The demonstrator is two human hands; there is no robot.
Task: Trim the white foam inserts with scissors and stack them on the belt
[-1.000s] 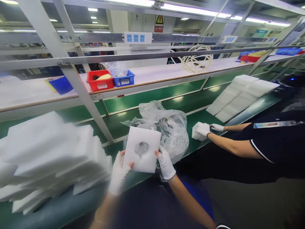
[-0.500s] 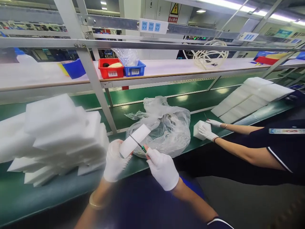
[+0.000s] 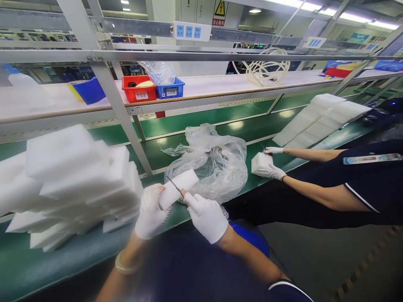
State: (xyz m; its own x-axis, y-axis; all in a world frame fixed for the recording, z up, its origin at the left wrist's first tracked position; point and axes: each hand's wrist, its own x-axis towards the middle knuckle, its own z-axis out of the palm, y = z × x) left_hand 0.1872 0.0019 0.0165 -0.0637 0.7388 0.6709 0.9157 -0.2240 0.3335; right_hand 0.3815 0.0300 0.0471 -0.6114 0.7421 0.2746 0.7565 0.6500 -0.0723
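Note:
A white foam block (image 3: 180, 187) is gripped near its lower left end by my gloved left hand (image 3: 151, 212), held tilted above the green bench. In my gloved right hand (image 3: 208, 216) is a slim, dark, tweezers-like tool (image 3: 174, 185), with the fingers closed round its rear end. Its shaft lies across the upper face of the block and the tip points up and left. Whether it has one prong or two I cannot make out. Behind the block a crumpled clear plastic bag (image 3: 225, 167) lies on the bench.
White foam blocks (image 3: 75, 167) are piled at left; more foam (image 3: 321, 119) stands at far right. Beside me a co-worker's gloved hands (image 3: 272, 170) work on another foam block (image 3: 260, 161). A slanted metal post (image 3: 118, 105), red bin (image 3: 138, 90) and blue bin (image 3: 171, 89) are behind.
The foam block has dipped and turned to lie flatter. My right hand has shifted slightly left, and the tool's green part no longer shows. The whole view has shifted a little.

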